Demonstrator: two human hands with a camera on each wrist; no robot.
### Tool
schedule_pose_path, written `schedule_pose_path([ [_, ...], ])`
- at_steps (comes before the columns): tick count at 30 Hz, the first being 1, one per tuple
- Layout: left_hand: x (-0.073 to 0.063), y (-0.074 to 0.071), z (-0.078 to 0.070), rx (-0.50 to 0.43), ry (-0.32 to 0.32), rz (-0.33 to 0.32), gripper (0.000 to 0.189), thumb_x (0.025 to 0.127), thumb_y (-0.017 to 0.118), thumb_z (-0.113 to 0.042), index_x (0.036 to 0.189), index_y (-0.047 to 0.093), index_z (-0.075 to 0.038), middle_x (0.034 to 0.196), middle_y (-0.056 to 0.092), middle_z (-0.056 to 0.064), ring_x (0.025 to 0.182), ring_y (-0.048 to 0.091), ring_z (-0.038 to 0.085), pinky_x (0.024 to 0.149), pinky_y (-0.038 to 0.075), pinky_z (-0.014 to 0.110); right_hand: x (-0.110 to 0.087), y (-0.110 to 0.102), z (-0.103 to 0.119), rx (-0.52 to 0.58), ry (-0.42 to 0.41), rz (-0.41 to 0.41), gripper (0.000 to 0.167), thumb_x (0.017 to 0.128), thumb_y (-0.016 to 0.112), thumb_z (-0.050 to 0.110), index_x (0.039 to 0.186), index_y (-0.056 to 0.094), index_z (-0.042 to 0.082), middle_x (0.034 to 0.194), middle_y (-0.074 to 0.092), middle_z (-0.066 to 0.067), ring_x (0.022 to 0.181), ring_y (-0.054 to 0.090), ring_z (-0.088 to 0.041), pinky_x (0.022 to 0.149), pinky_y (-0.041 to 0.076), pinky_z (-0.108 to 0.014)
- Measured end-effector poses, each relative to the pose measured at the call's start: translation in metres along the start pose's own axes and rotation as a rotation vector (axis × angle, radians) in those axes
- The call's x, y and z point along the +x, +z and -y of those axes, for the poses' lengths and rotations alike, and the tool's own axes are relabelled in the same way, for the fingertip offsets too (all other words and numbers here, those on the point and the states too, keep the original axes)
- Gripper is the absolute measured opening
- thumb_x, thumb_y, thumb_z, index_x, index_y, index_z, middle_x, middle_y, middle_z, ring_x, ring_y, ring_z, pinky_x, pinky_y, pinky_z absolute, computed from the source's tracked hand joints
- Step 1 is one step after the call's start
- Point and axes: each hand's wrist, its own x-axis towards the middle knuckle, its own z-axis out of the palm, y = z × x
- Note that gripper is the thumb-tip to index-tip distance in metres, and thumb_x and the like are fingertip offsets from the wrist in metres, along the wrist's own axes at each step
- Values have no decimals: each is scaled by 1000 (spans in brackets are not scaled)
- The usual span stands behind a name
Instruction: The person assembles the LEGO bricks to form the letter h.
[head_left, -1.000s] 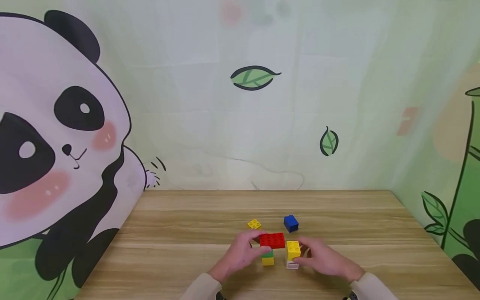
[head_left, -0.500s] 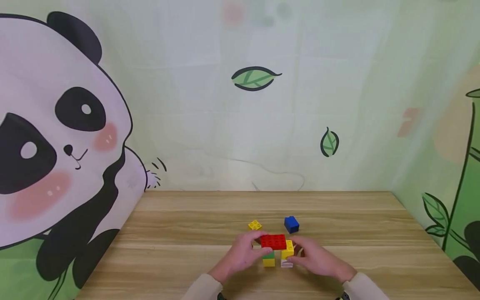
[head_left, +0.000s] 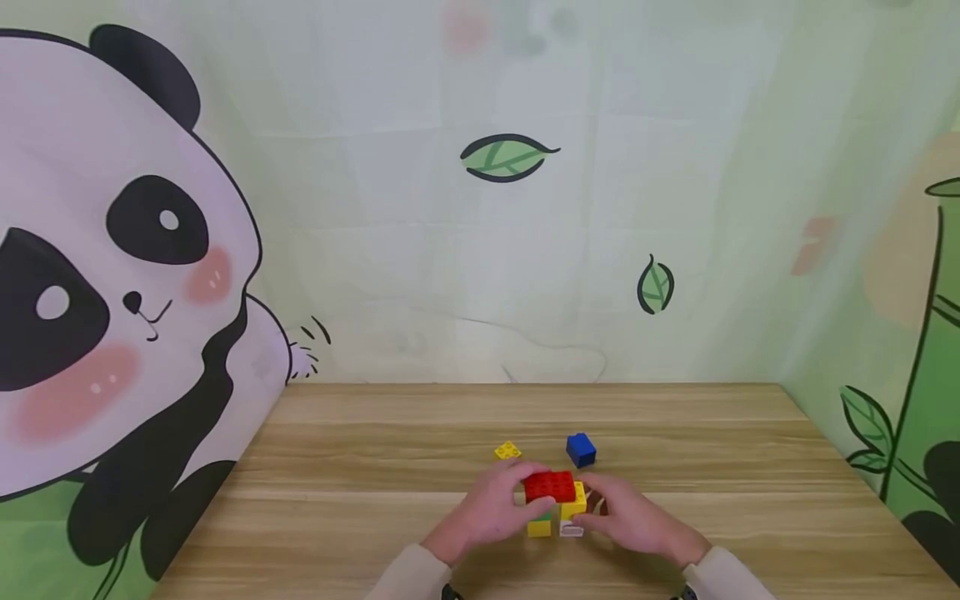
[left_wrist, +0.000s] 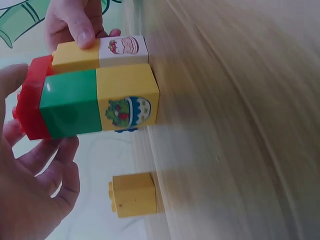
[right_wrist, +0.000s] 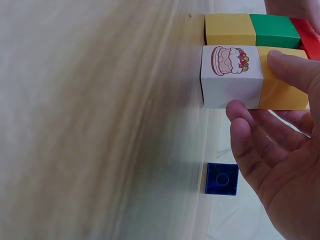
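My left hand (head_left: 495, 504) grips a long red brick (head_left: 550, 486) between thumb and fingers. Beneath the red brick comes a green brick (left_wrist: 70, 104), stacked on a yellow brick with a printed picture (left_wrist: 127, 95). Close beside that stack, a white brick with a cake print (right_wrist: 231, 75) stands on the table with a plain yellow brick (right_wrist: 282, 92) on top. My right hand (head_left: 633, 512) pinches the plain yellow brick, thumb on one side and fingers on the other. In the head view the red brick overlaps the top of this yellow one.
Behind the stacks, a loose yellow brick (head_left: 507, 451) lies to the left and a blue brick (head_left: 581, 450) to the right. The wooden table (head_left: 360, 467) ends at a cloth backdrop (head_left: 390, 250) with a panda drawing.
My right hand has slid the white-and-yellow stack left, close against the green stack. The left hand and the red brick have shifted slightly right. The loose yellow and blue bricks have stayed put.
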Motion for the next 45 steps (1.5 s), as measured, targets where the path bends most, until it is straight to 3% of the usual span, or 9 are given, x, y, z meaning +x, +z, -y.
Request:
schedule_pose_path([
  [6, 4, 2, -5, -76, -17, -3, 34, 90, 63, -41, 116, 64, -20, 102, 60, -12, 81, 54, 5, 68, 49, 19, 1, 2, -1, 2, -23, -2, 33, 90, 64, 33, 120, 57, 22, 102, 60, 12, 87, 57, -13, 71, 50, -26],
  [17, 9, -11, -12, 75, -33, 156, 36, 93, 57, -43, 124, 61, -26, 120, 54, -1, 89, 52, 9, 72, 48, 24, 1, 1, 1, -5, -48, 10, 34, 90, 64, 33, 122, 57, 21, 103, 60, 12, 87, 58, -12, 72, 51, -25],
  [26, 13, -17, -17, 147, 13, 211, 41, 92, 58, -43, 125, 59, -18, 109, 55, -4, 81, 52, 5, 69, 48, 20, 1, -1, 3, 1, -53, 22, 32, 90, 64, 32, 119, 58, 22, 103, 60, 12, 88, 58, -12, 76, 50, -25],
  [33, 15, -19, -20, 205, -8, 264, 41, 93, 55, -44, 124, 60, -18, 123, 53, 3, 91, 54, 10, 74, 50, 24, 2, -1, 3, 8, -59, 43, 32, 91, 63, 33, 120, 57, 21, 104, 60, 12, 91, 59, -12, 78, 50, -26],
  [40, 17, -24, -24, 306, 30, 303, 41, 94, 53, -44, 126, 60, -17, 130, 52, 5, 107, 55, 17, 86, 49, 31, 3, -3, 6, -34, -62, 57, 34, 91, 62, 35, 122, 58, 21, 105, 60, 13, 90, 58, -10, 77, 50, -26],
  [45, 16, -27, -28, 382, 36, 322, 43, 94, 53, -44, 128, 58, -19, 132, 52, 5, 105, 54, 17, 85, 48, 31, 3, -3, 8, -64, -92, 53, 33, 91, 62, 34, 121, 58, 20, 104, 59, 13, 88, 57, -9, 76, 50, -25],
])
